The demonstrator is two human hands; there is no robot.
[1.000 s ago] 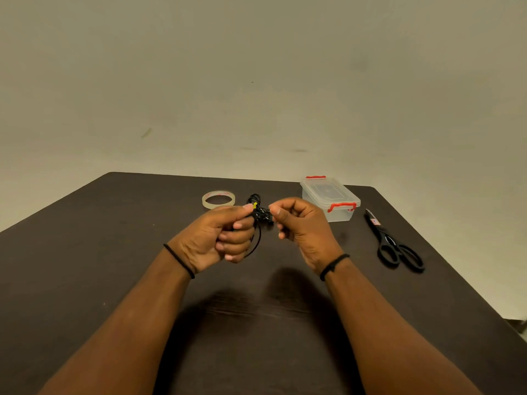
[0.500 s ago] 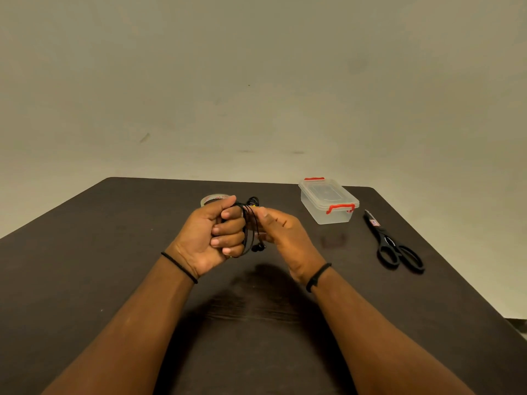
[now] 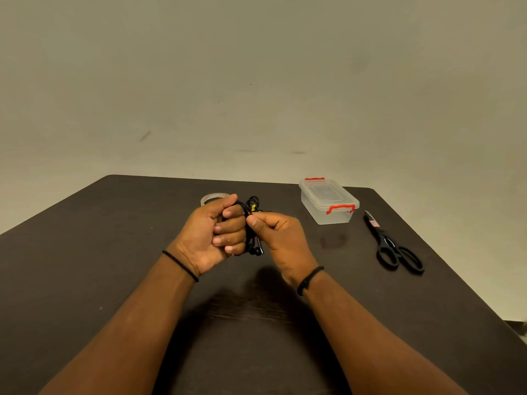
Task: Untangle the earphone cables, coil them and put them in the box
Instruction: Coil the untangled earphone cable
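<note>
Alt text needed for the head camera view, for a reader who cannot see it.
Two bare hands hold black earphone cables above a dark table: the left hand grips the coil, the right hand pinches a strand. A lidded clear box, scissors and tape roll lie beyond.

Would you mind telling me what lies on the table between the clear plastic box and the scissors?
Nothing: in the head view, only bare dark table separates the box from the scissors.

Brightness: dim, warm, yellowish cast throughout.
Source: from above and slightly ahead, soft.
Shadows: dark blurred patch on desk (image 3: 85, 280) beneath forearms; faint smudge near box (image 3: 328, 203).
Glare: none; weak sheen on scissors (image 3: 395, 249).
Sharpness: soft overall, fine cable detail smeared.
Distortion: wide-angle stretch, desk edges splayed.
</note>
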